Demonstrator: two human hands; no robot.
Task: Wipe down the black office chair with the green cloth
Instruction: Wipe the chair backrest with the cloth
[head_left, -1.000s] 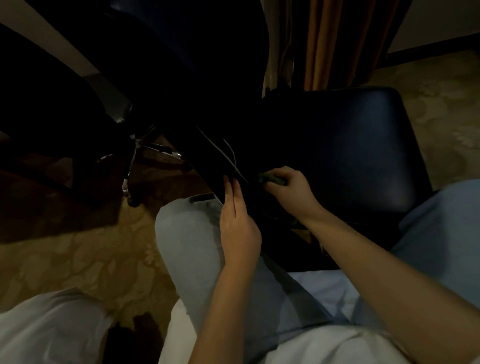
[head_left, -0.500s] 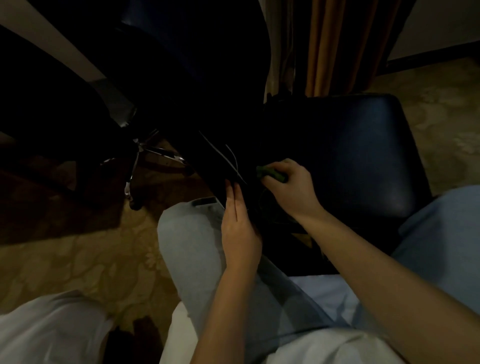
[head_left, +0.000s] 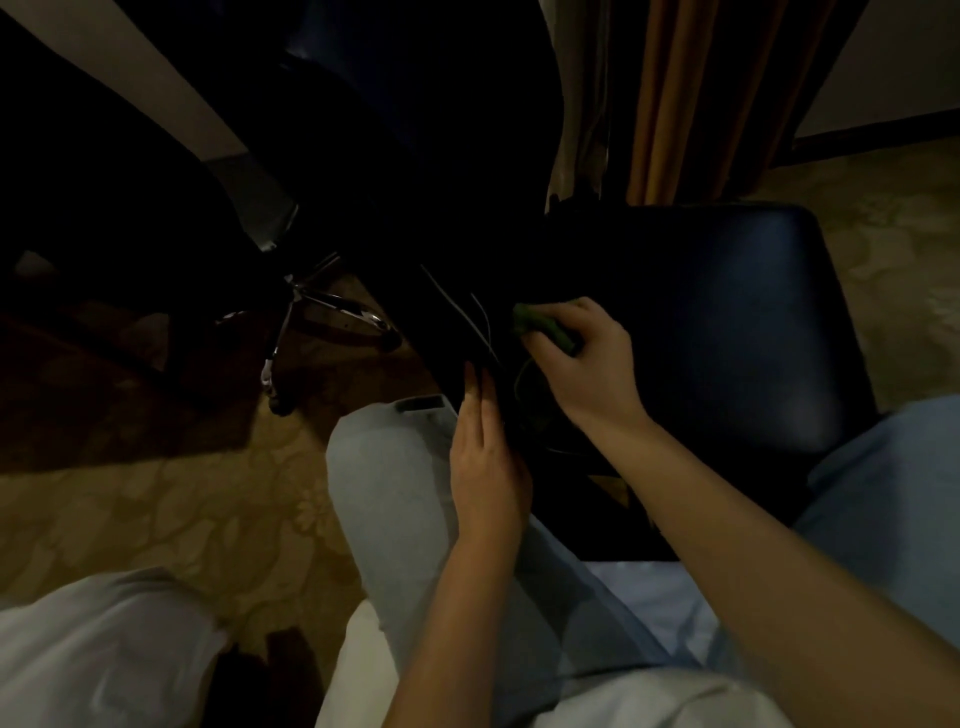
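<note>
The black office chair lies tipped toward me, its padded seat to the right and its dark back running up the middle. My right hand grips the bunched green cloth and presses it on the chair where seat and back meet. Only a small part of the cloth shows between my fingers. My left hand lies flat with straight fingers against the edge of the chair back, just left of the right hand.
The chair's chrome star base with castors sticks out to the left over patterned carpet. Orange curtains hang behind the seat. My knees in light trousers sit under the chair. A dark desk stands at left.
My right hand with the cloth has slid slightly up and to the right along the chair. The left hand has stayed in place against the chair back.
</note>
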